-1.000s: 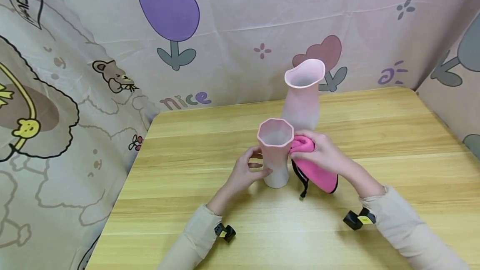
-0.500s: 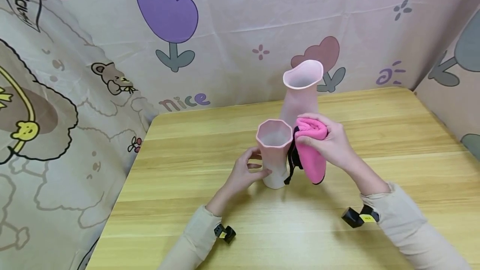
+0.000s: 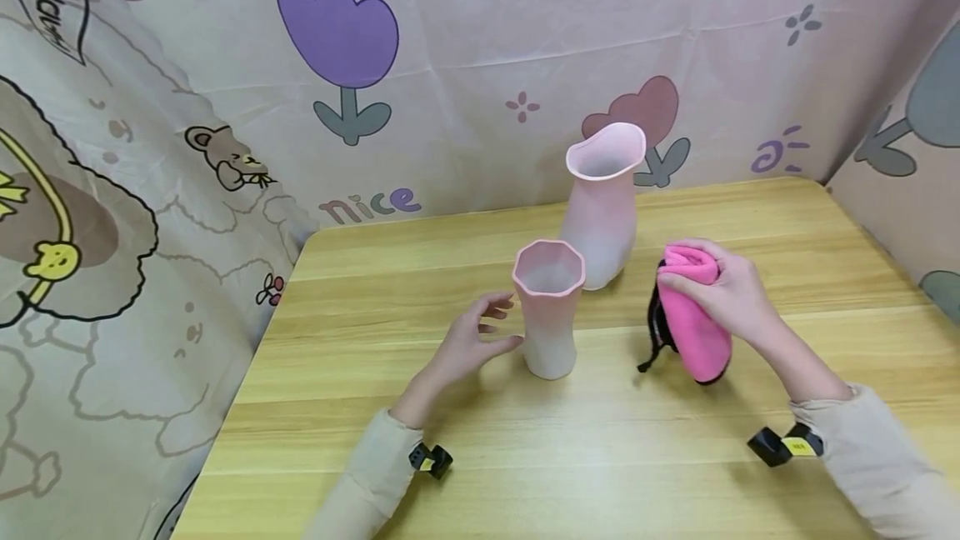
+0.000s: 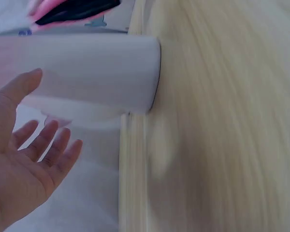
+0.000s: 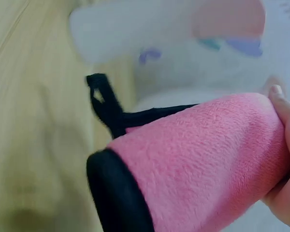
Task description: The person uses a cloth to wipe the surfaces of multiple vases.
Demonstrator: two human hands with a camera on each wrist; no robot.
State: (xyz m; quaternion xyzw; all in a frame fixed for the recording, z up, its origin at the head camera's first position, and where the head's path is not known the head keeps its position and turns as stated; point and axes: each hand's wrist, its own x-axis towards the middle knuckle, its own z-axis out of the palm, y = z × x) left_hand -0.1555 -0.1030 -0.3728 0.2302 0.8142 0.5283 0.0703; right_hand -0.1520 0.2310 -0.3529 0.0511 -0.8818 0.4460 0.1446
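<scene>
A pink-to-white vase [image 3: 550, 323] with an eight-sided rim stands upright near the middle of the table. My left hand [image 3: 468, 340] is just left of it, fingers spread and relaxed, holding nothing; in the left wrist view the thumb [image 4: 24, 84] overlaps the vase's pale lower part. To the right, my right hand [image 3: 731, 294] grips a folded bright pink fleece cloth [image 3: 693, 319] with black edging at its top. A black strap [image 5: 104, 104] dangles from the cloth's left side. The cloth hangs over the table, its fuzzy face toward the right wrist view.
Behind the eight-sided vase stands a taller pink-to-white vase [image 3: 600, 215] with a wavy rim. Both are on a wood-grain table [image 3: 360, 273]. A printed fabric backdrop [image 3: 465, 40] rises along the back and both sides.
My right hand has lifted the pink cloth from beside the vases and carried it right. My left hand has let go of the eight-sided vase and moved slightly left.
</scene>
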